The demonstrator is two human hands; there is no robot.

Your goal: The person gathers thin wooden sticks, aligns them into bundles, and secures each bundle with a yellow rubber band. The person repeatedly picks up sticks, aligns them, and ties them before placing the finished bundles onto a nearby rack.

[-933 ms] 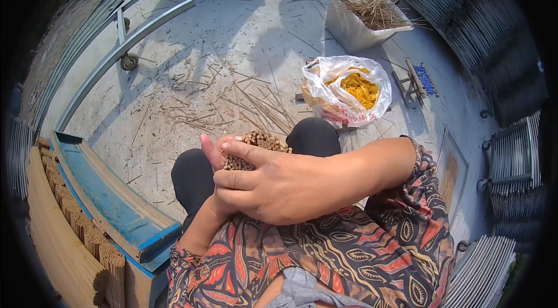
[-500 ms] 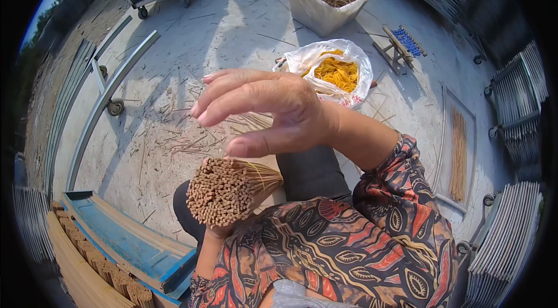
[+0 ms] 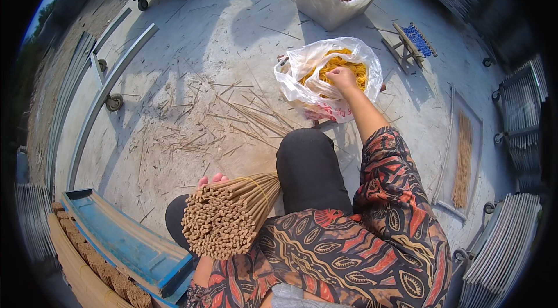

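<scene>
My left hand is wrapped round a thick bundle of brown incense sticks from beneath, and only its fingertips and wrist show. The cut ends face me on the left, and a yellow rubber band circles the bundle. Ahead of my knee, a white plastic bag holds a heap of yellow rubber bands. Reaching into the bag's mouth, my right hand has its fingers pinched together at the rubber bands. Exactly how many it grips is hidden.
A blue tray stands at my left beside a row of stick bundles. Loose sticks litter the concrete floor. Beyond the bag are a white tub of sticks and a small blue-topped stool. Wheeled racks line the right side.
My right hand has gone from above the bundle, where its fingers were apart, forward and right into the bag, and its fingers have closed. The bundle stays in my left hand, its band now showing.
</scene>
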